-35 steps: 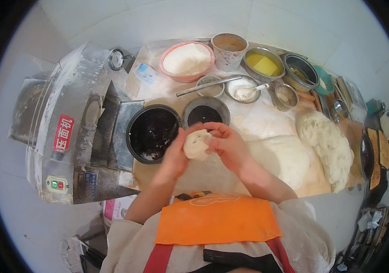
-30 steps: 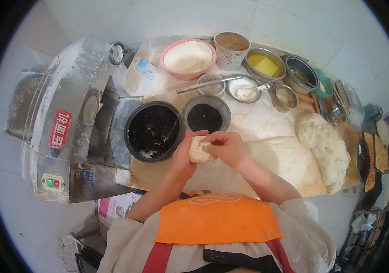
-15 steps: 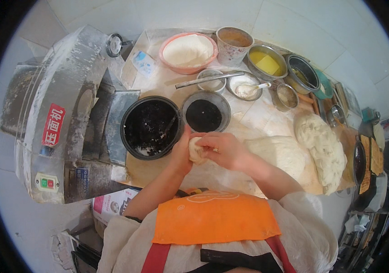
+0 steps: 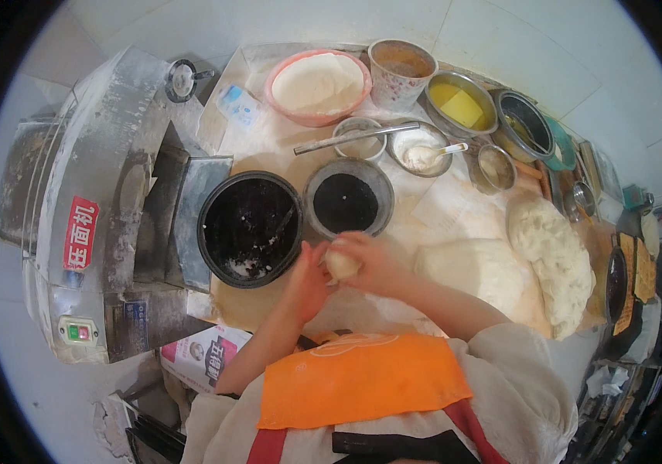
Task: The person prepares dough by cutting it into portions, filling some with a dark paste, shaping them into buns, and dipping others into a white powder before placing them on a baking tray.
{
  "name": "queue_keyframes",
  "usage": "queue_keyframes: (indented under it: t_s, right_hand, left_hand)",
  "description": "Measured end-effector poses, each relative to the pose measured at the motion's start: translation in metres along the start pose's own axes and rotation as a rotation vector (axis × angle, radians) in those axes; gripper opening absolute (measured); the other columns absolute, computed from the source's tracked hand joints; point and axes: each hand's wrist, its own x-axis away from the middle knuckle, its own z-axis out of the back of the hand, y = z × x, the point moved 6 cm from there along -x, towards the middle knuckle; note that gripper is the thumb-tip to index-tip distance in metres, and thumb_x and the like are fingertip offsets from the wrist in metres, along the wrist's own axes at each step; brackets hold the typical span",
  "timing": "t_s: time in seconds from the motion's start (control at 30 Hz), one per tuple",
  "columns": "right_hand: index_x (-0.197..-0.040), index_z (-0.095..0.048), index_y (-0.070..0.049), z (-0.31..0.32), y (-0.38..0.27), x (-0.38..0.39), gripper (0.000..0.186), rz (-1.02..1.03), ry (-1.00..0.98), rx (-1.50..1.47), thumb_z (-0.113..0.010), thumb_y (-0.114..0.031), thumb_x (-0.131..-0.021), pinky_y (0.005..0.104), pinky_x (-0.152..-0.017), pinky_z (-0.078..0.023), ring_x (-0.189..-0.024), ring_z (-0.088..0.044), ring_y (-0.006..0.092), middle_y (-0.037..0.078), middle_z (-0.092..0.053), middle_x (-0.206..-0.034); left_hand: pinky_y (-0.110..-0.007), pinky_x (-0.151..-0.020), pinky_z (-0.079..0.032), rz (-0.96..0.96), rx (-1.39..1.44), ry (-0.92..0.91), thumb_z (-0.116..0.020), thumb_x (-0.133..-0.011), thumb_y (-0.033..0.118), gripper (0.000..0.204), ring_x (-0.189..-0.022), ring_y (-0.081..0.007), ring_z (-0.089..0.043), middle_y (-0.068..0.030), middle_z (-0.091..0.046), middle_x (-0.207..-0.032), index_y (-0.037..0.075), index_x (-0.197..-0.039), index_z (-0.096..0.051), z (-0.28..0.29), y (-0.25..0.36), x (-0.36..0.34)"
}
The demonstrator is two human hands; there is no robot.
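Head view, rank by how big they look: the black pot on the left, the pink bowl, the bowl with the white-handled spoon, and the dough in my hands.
1. Black pot
2. Pink bowl
3. Bowl with the white-handled spoon
4. Dough, smallest as seen, though partly hidden

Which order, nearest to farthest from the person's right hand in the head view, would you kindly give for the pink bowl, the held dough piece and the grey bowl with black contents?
1. Dough piece: against the right hand, on its left.
2. Grey bowl: just beyond the hand.
3. Pink bowl: farther back, to the left, toward the wall.
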Motion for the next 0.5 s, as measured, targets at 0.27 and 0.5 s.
queue_keyframes:
  t_s: [0.27,0.5]
  right_hand:
    - [-0.112,-0.061,-0.006,0.0,0.073,-0.065,0.046,-0.026,0.08,0.322,-0.069,-0.005,-0.067,0.0419,-0.091,-0.048,-0.109,-0.055,0.0367,0.017,-0.056,-0.119]
    - [-0.129,-0.051,-0.004,0.006,0.09,-0.061,0.059,-0.178,0.206,-0.077,-0.064,-0.001,-0.071,0.0415,-0.091,-0.049,-0.113,-0.056,0.0342,0.016,-0.058,-0.122]
  left_hand:
    - [-0.046,-0.11,-0.026,-0.023,-0.153,-0.064,-0.032,-0.096,0.063,0.078,-0.134,-0.0278,-0.041,-0.0143,-0.04,-0.147,0.002,-0.145,-0.03,0.016,-0.011,0.003]
    - [-0.041,-0.109,-0.028,-0.003,-0.195,-0.078,-0.032,-0.099,0.058,0.073,-0.133,-0.0262,-0.043,-0.0133,-0.039,-0.148,0.001,-0.144,-0.032,0.021,-0.005,0.001]
